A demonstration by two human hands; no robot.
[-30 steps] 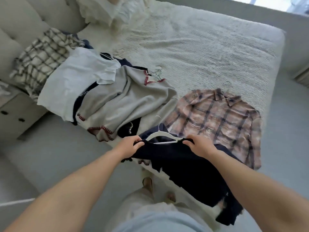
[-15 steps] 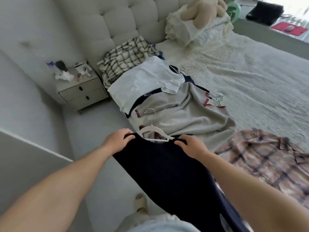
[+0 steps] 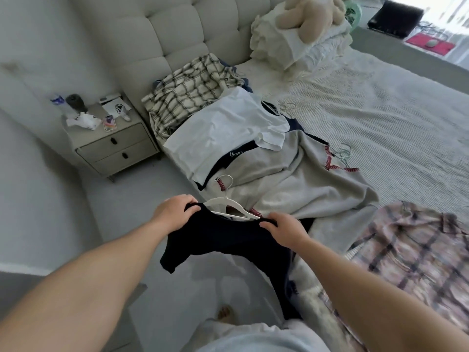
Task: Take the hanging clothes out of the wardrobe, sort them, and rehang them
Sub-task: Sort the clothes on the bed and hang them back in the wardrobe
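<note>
Tee [image 3: 228, 240], dark navy, hangs off a white hanger [image 3: 229, 205] between both hands, held up over the floor at the bed edge. Left hand [image 3: 172, 212] pinches one shoulder, right hand [image 3: 285, 231] pinches the other, both closed on fabric w/ the hanger arms inside. Looks light and floppy, prob thin knit: body droops, one sleeve dangles below left hand. Hanger is the only stiff part, so best grip is shoulders or the hook [image 3: 227, 179], which sticks up just beyond the hands. Neck could slip off if tilted.

Just past the hands: grey sweater [image 3: 304, 184] w/ red stitching, white tee [image 3: 223, 130] beyond it, check shirt [image 3: 193, 90] furthest, all on the bed [image 3: 380, 110]. Pink plaid shirt [image 3: 411, 252] right of right hand. Nightstand [image 3: 114, 146] far left of left hand. Nothing between hands and pile; loose hangers [image 3: 342, 153] by the sweater may snag
</note>
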